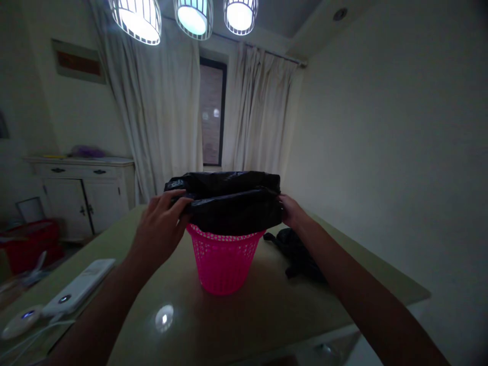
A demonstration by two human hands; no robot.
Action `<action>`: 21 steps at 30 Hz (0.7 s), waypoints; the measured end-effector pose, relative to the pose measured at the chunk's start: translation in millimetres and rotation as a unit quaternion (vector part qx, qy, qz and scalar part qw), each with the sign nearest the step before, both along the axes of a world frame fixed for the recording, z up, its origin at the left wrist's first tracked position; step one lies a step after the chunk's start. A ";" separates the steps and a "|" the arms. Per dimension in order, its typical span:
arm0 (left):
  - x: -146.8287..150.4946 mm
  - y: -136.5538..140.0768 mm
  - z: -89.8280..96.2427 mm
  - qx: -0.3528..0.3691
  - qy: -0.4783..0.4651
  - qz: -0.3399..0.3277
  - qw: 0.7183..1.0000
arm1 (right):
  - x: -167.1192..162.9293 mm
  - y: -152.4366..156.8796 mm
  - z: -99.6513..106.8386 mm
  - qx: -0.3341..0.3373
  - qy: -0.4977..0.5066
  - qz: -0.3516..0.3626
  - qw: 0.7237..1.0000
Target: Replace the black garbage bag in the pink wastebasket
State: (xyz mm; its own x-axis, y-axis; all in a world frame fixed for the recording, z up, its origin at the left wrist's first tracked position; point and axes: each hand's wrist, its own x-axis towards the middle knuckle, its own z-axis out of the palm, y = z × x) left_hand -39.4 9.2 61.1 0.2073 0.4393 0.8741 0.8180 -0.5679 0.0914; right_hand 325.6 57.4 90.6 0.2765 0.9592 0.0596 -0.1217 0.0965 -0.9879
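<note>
A pink perforated plastic basket stands upright on the table. Over its top lies a black plastic garbage bag, its folds bulging past the rim on both sides. My left hand has its fingers closed on the bag's left edge, thumb and fingertips at the front fold. At the bag's right edge, my right hand grips the plastic; most of its fingertips are hidden behind the film. The inside of the basket cannot be seen from here.
Another crumpled black bag lies right of the basket, beneath my right forearm. At the left table edge are a white power bank-like device, a small rounded white device and a cable. A white cabinet stands behind.
</note>
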 end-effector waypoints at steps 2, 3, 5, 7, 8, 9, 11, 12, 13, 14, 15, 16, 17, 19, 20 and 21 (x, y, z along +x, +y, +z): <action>4.9 17.2 -3.3 -0.032 -0.069 -0.045 0.996 | 0.7 -3.1 -10.1 -0.018 -0.015 -0.031 0.999; 8.8 23.6 -5.2 -0.049 -0.099 -0.074 0.991 | -1.4 -4.3 -13.2 -0.017 -0.023 -0.035 0.999; 17.6 31.2 -9.4 -0.078 -0.146 -0.134 0.977 | -8.4 -6.1 -16.0 0.004 -0.051 -0.004 0.999; 25.2 32.6 -14.3 -0.084 -0.180 -0.181 0.963 | -16.0 -7.5 -15.8 0.021 -0.084 0.067 0.994; 27.7 32.1 -17.0 -0.080 -0.197 -0.198 0.957 | -19.0 -8.4 -15.1 0.024 -0.102 0.107 0.989; 28.9 31.4 -20.0 -0.076 -0.216 -0.212 0.950 | -21.1 -9.4 -14.2 0.027 -0.123 0.143 0.982; 27.7 30.9 -26.9 -0.076 -0.246 -0.237 0.937 | -22.5 -12.1 -12.4 0.040 -0.170 0.179 0.968; 25.5 31.4 -31.0 -0.075 -0.259 -0.242 0.932 | -22.2 -13.8 -11.4 0.050 -0.185 0.180 0.965; 22.4 32.2 -35.3 -0.073 -0.273 -0.237 0.930 | -21.3 -15.7 -10.3 0.061 -0.187 0.173 0.965; 19.0 33.1 -39.9 -0.073 -0.285 -0.222 0.930 | -19.9 -17.7 -9.1 0.069 -0.171 0.158 0.970; 15.5 33.8 -44.6 -0.079 -0.295 -0.203 0.930 | -18.3 -19.7 -7.9 0.071 -0.138 0.141 0.978; 12.3 34.0 -49.1 -0.091 -0.304 -0.188 0.930 | -16.4 -21.6 -6.8 0.067 -0.096 0.122 0.986; 9.8 33.7 -53.5 -0.109 -0.310 -0.181 0.927 | -14.4 -23.3 -6.1 0.057 -0.054 0.103 0.992; 7.1 30.8 -60.8 -0.133 -0.310 -0.192 0.922 | -10.4 -25.4 -6.4 0.029 0.000 0.061 0.998; 6.9 28.5 -63.5 -0.122 -0.308 -0.202 0.922 | -8.7 -25.7 -7.8 0.011 0.009 0.042 0.999; 7.3 25.9 -65.4 -0.094 -0.305 -0.210 0.924 | -7.4 -25.7 -10.0 -0.002 0.009 0.032 0.999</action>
State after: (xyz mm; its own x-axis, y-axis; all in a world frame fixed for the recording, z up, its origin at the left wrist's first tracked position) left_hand -32.2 35.1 -4.2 -0.1115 0.5886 0.8007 0.2929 -0.7505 0.5925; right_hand 318.2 31.7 80.7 0.2162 0.9750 0.0518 -0.1456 0.0846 -0.9857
